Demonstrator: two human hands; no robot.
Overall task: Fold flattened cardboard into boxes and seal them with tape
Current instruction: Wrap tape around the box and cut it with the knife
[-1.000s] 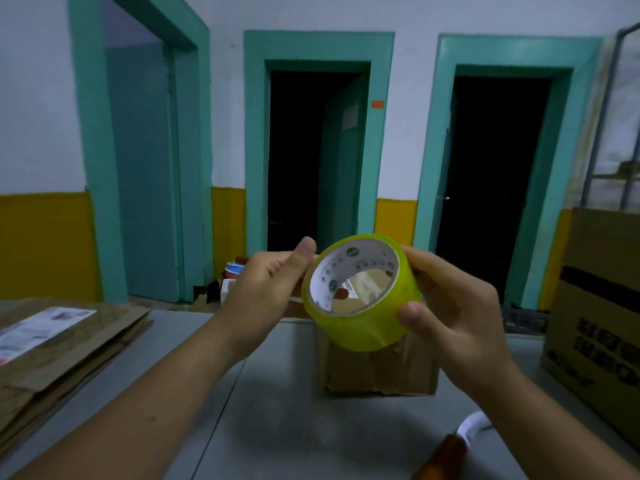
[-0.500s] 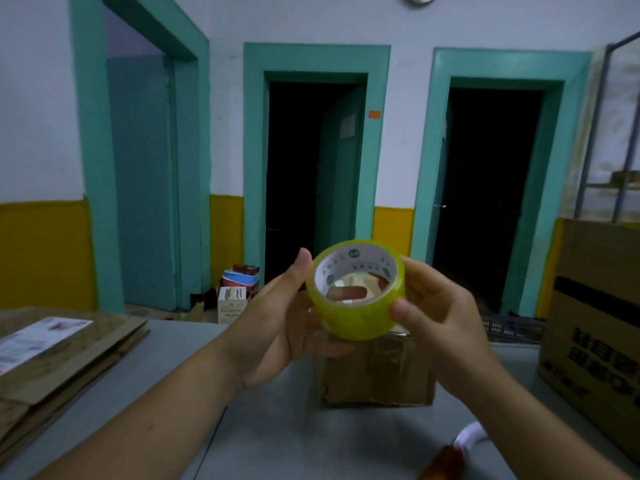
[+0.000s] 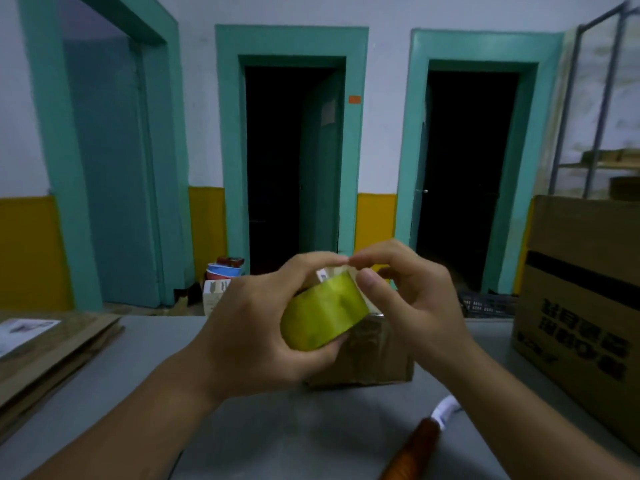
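A yellow-green tape roll (image 3: 323, 311) is held above the grey table (image 3: 277, 427), its outer band turned toward me. My left hand (image 3: 256, 327) grips the roll from the left and below, fingers curled round it. My right hand (image 3: 412, 299) has its thumb on the roll's right edge and its curled fingertips at the roll's top rim. Behind and below the roll stands a small folded cardboard box (image 3: 367, 358), mostly hidden by my hands.
A stack of flattened cardboard (image 3: 52, 355) lies on the table's left. A large printed carton (image 3: 581, 306) stands at the right. A knife with a brown handle (image 3: 415, 448) lies at the near right. Doorways and floor clutter lie beyond the table.
The roll has turned from showing its open core to showing its outer band. My left hand now wraps it, and my right fingers moved onto its top edge.
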